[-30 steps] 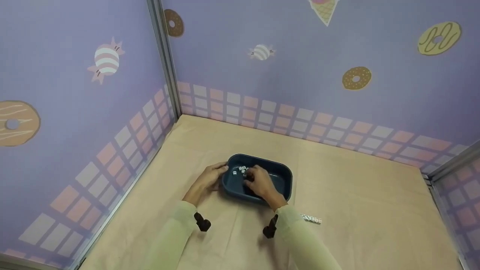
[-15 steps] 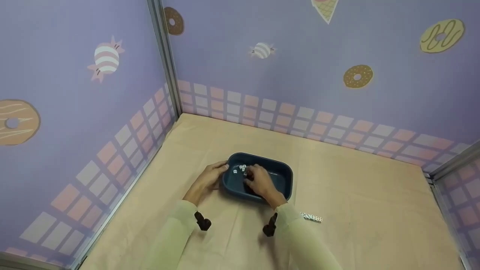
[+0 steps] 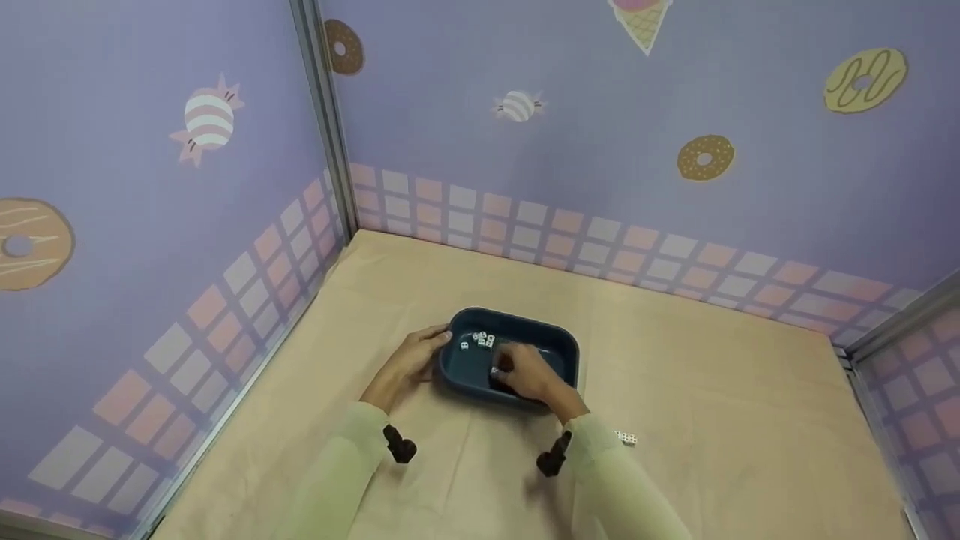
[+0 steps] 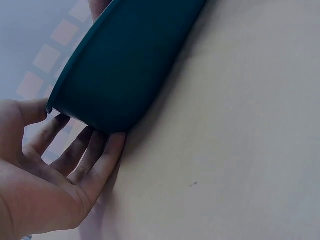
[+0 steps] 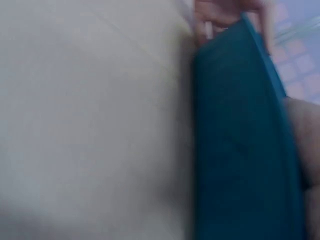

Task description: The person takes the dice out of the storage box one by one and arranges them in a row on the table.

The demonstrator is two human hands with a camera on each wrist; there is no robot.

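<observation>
From the head view I see my left hand (image 3: 409, 364) laid against the left end of the blue tub (image 3: 559, 346), which sits on the tan paper-covered table (image 3: 712, 390) a little left of the middle, well clear of the purple walls (image 3: 600, 112). The left wrist view shows that hand (image 4: 55, 170) with its fingers (image 4: 100, 160) fairly straight and spread, their tips touching the tub's outer wall (image 4: 130, 70) low down where it meets the table (image 4: 240, 150), the thumb up by the rim; it braces the tub without wrapping it. My right hand (image 3: 529, 371) is inside the tub, over its near half, fingers curled downward, and a small white die (image 3: 495, 371) shows right at its fingertips; I cannot tell whether the fingers actually pinch it. A small cluster of white dice (image 3: 480, 341) lies in the tub's far left corner, apart from that hand. The right wrist view is blurred and shows only the tub's outer wall (image 5: 240, 140) and the table (image 5: 90, 120). Outside the tub, two dice (image 3: 626, 438) lie on the table just right of my right sleeve (image 3: 607, 480).
</observation>
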